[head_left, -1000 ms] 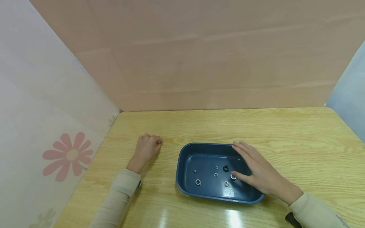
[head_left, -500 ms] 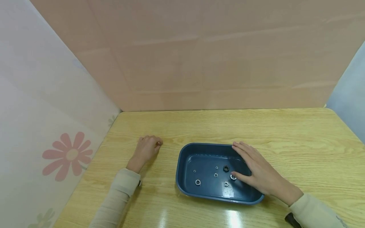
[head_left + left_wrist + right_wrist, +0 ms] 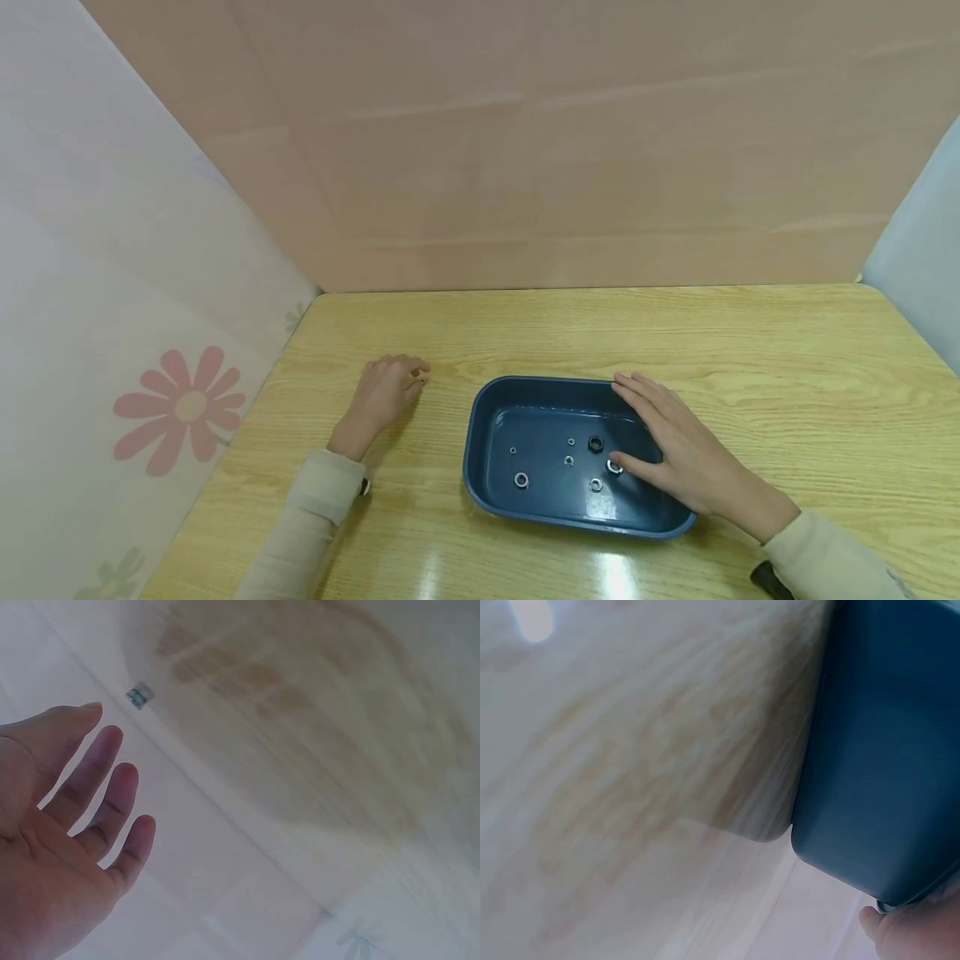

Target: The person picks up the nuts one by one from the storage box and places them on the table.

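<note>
Over the wood-grain table [image 3: 450, 533], my left hand [image 3: 382, 392] is held left of a blue tray [image 3: 577, 527]. The left wrist view shows its palm and loosely bent fingers [image 3: 124, 787], the thumb and index tip apart. Just beyond those tips appears a small bluish, shiny piece [image 3: 139, 695], too blurred to name. My right hand [image 3: 678, 454] lies across the tray's right end with straight, spread fingers at the far rim. Its thumb reaches inside, overlapping a silver nut [image 3: 615, 467]. A black nut [image 3: 596, 443] and several other silver nuts [image 3: 521, 480] lie on the tray floor.
A tan, creased backdrop [image 3: 540, 167] rises at the table's far edge. White sheeting with flower prints [image 3: 187, 407] borders the left side, and pale blue sheeting [image 3: 918, 242] stands at the right.
The thumb and index finger of my left hand have parted slightly, the hand staying in nearly the same spot. My right hand, the tray and its nuts keep their places.
</note>
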Tool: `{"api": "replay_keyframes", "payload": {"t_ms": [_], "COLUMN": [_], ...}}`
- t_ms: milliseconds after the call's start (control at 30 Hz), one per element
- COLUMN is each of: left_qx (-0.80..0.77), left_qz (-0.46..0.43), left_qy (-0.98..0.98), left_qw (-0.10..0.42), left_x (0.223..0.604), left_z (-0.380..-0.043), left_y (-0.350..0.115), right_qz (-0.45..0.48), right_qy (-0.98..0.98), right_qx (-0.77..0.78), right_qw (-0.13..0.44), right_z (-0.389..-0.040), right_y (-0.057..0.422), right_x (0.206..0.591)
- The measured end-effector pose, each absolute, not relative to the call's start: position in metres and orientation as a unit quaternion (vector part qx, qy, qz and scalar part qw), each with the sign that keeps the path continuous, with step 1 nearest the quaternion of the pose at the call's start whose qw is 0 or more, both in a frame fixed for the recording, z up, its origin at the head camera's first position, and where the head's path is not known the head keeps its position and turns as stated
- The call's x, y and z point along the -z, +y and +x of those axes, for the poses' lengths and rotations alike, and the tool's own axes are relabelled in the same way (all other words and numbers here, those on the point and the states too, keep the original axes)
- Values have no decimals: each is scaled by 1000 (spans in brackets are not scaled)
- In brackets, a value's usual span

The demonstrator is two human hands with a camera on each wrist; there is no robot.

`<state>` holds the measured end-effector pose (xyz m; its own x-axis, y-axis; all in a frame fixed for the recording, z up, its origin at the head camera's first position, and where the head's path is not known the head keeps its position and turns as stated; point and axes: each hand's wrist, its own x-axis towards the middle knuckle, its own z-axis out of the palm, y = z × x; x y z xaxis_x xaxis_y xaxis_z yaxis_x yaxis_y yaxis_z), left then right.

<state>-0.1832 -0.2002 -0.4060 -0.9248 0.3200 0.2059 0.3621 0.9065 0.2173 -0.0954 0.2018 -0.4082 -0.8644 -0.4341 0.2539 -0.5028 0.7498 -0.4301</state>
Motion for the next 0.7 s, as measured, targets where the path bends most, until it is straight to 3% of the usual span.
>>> {"api": "replay_keyframes", "payload": {"t_ms": [233, 700], "left_qx": [127, 169], "left_qz": [-202, -247], "left_qy": [-965, -947], "left_qw": [112, 119], "left_x": [400, 375], "left_z": [-180, -164], "left_y": [-193, -168], "right_qz": [251, 244], "right_qy": [-932, -931], "right_qx": [-253, -262], "right_qw": [68, 66], "right_z": [-95, -95], "right_y": [202, 202], "right_x": [409, 407]}}
